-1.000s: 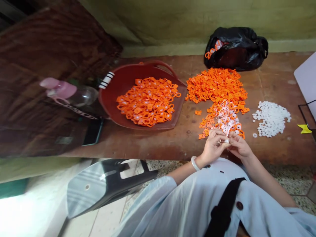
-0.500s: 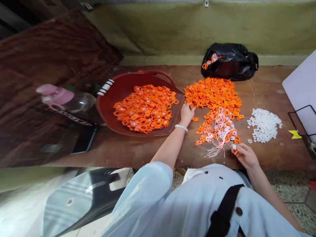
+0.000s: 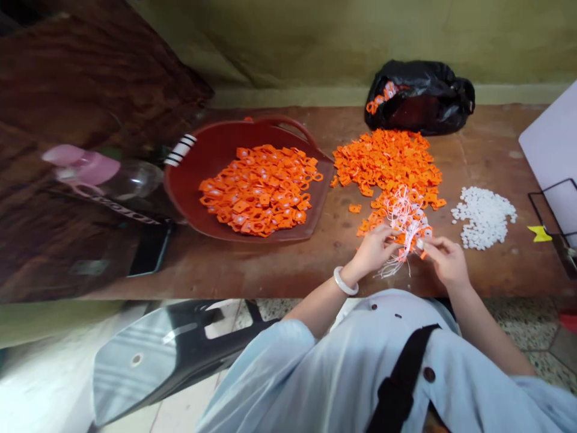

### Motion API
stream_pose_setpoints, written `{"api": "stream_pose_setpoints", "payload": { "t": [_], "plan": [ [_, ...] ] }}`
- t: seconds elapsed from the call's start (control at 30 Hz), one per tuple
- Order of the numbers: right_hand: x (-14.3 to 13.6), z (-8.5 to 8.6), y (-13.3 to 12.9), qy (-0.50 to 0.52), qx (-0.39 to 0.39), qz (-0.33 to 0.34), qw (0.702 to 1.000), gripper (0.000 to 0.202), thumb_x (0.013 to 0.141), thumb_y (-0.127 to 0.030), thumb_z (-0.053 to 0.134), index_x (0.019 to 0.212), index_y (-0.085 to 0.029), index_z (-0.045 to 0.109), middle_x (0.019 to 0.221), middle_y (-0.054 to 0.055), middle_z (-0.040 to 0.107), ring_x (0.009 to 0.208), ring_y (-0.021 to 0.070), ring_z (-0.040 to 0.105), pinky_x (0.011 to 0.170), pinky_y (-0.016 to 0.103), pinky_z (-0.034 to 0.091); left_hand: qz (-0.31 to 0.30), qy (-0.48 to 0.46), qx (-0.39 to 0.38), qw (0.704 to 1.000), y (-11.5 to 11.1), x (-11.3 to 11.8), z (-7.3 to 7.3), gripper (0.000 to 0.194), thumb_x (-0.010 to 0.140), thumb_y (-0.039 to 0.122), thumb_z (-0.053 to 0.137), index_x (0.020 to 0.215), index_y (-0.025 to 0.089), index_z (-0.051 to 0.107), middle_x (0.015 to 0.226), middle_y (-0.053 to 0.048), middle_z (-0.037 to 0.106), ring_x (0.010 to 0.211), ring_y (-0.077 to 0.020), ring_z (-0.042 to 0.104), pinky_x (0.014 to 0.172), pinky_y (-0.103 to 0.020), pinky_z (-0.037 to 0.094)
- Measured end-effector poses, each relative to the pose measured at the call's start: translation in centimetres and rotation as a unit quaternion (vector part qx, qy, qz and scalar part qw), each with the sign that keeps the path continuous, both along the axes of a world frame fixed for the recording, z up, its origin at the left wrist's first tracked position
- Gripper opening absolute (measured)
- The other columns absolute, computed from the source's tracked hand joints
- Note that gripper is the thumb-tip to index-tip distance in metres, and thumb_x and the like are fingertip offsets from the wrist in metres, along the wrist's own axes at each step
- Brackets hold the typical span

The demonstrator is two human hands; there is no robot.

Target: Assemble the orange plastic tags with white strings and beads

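My left hand (image 3: 375,248), with a white bangle on its wrist, is at the left edge of a bundle of white strings (image 3: 408,219). Its fingers are bent around something I cannot make out. Just right of the strings, my right hand (image 3: 446,258) pinches a small white piece (image 3: 420,243) and an orange piece (image 3: 423,255). Orange pieces with white discs lie under the strings. Behind them spreads a heap of orange plastic pieces (image 3: 387,159). A pile of small white pieces (image 3: 484,218) lies to the right.
A red basket (image 3: 192,159) holding many orange pieces stands left. Behind the heap lies a black plastic bag (image 3: 428,99). A pink-capped bottle (image 3: 97,168) and a phone (image 3: 148,251) are farther left. A wire rack (image 3: 552,207) stands at the right.
My left hand has moved from the basket's right edge to the strings. My right hand has moved up and slightly left, still with the small white and orange pieces. The view has shifted slightly.
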State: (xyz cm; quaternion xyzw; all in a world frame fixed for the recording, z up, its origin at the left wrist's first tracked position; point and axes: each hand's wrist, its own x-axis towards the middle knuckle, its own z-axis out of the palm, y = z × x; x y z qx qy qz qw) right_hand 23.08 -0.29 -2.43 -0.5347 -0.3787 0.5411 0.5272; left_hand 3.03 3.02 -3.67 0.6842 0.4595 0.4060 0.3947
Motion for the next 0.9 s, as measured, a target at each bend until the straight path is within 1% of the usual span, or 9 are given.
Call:
{"api": "stream_pose_setpoints", "payload": {
  "t": [0.13, 0.23, 0.33, 0.43, 0.57, 0.63, 0.73, 0.83, 0.9],
  "plan": [
    [-2.3, 1.3, 0.8, 0.027, 0.049, 0.033, 0.998, 0.021, 0.065, -0.038, 0.084, 0.072, -0.023, 0.071, 0.085, 0.001, 0.076, 0.082, 0.0177, 0.070, 0.079, 0.034, 0.057, 0.016, -0.149, -0.055, 0.987, -3.5, 1.5, 1.1, 0.022, 0.082, 0.028, 0.069, 0.102, 0.020, 0.070, 0.105, -0.009, 0.072, 0.096, -0.0190, 0.068, 0.084, -0.033, 0.056],
    [-3.2, 1.3, 0.3, 0.081, 0.032, 0.044, 0.995, 0.023, 0.065, -0.040, 0.084, 0.069, -0.023, 0.069, 0.082, 0.000, 0.075, 0.078, 0.0166, 0.070, 0.072, 0.032, 0.059, 0.046, -0.253, -0.115, 0.960, -4.1, 1.5, 1.1, 0.026, 0.079, 0.033, 0.073, 0.102, 0.020, 0.070, 0.109, -0.009, 0.073, 0.101, -0.0207, 0.069, 0.092, -0.037, 0.054],
    [-3.5, 1.1, -0.3, 0.117, 0.023, 0.048, 0.992, 0.025, 0.065, -0.041, 0.084, 0.068, -0.023, 0.068, 0.083, -0.001, 0.075, 0.075, 0.0154, 0.070, 0.072, 0.033, 0.059, 0.082, -0.360, -0.159, 0.916, -4.4, 1.8, 0.7, 0.039, 0.069, 0.036, 0.082, 0.102, 0.020, 0.067, 0.106, -0.008, 0.073, 0.099, -0.0196, 0.069, 0.092, -0.036, 0.053],
    [-3.6, 1.1, -0.6, 0.095, 0.040, 0.049, 0.993, 0.025, 0.066, -0.042, 0.083, 0.068, -0.023, 0.068, 0.083, -0.001, 0.075, 0.077, 0.0158, 0.070, 0.076, 0.034, 0.060, 0.088, -0.440, -0.196, 0.872, -4.5, 2.2, 0.7, 0.044, 0.065, 0.034, 0.086, 0.100, 0.020, 0.063, 0.104, -0.006, 0.073, 0.097, -0.0166, 0.069, 0.090, -0.031, 0.053],
    [-3.3, 1.7, -0.8, -0.010, 0.135, 0.022, 0.991, 0.015, 0.077, -0.034, 0.077, 0.082, -0.023, 0.069, 0.091, 0.002, 0.076, 0.086, 0.0168, 0.072, 0.081, 0.035, 0.060, 0.065, -0.459, -0.234, 0.854, -4.7, 2.5, 1.7, 0.044, 0.063, 0.028, 0.087, 0.099, 0.020, 0.063, 0.104, -0.006, 0.074, 0.098, -0.0157, 0.069, 0.088, -0.028, 0.054],
    [-3.1, 2.1, -1.0, -0.104, 0.213, 0.015, 0.971, 0.015, 0.080, -0.027, 0.074, 0.094, -0.024, 0.069, 0.097, 0.003, 0.076, 0.091, 0.0175, 0.072, 0.084, 0.036, 0.060, 0.051, -0.463, -0.253, 0.848, -4.8, 2.4, 2.3, 0.044, 0.065, 0.029, 0.087, 0.100, 0.020, 0.063, 0.106, -0.007, 0.074, 0.097, -0.0156, 0.070, 0.086, -0.027, 0.054],
    [-2.9, 2.7, -1.2, -0.223, 0.342, 0.033, 0.912, 0.029, 0.082, -0.017, 0.071, 0.109, -0.026, 0.065, 0.103, 0.004, 0.075, 0.094, 0.0183, 0.071, 0.085, 0.037, 0.059, 0.025, -0.475, -0.279, 0.834, -4.9, 2.2, 3.0, 0.043, 0.066, 0.031, 0.086, 0.102, 0.022, 0.064, 0.106, -0.005, 0.075, 0.093, -0.0138, 0.070, 0.084, -0.025, 0.054],
    [-2.9, 3.3, -1.2, -0.270, 0.431, 0.044, 0.860, 0.041, 0.082, -0.011, 0.069, 0.119, -0.027, 0.059, 0.104, 0.004, 0.075, 0.095, 0.0192, 0.071, 0.083, 0.037, 0.060, -0.003, -0.488, -0.301, 0.819, -5.1, 1.9, 3.3, 0.043, 0.066, 0.029, 0.086, 0.102, 0.024, 0.065, 0.106, -0.003, 0.075, 0.088, -0.0112, 0.070, 0.078, -0.021, 0.054],
    [-3.0, 3.7, -1.2, -0.282, 0.459, 0.046, 0.841, 0.046, 0.082, -0.009, 0.069, 0.122, -0.027, 0.056, 0.101, 0.004, 0.075, 0.096, 0.0195, 0.071, 0.082, 0.037, 0.061, -0.014, -0.493, -0.312, 0.812, -5.1, 1.8, 3.5, 0.043, 0.065, 0.029, 0.086, 0.103, 0.024, 0.066, 0.105, -0.003, 0.075, 0.080, -0.0086, 0.069, 0.069, -0.017, 0.052]
  ]
}}
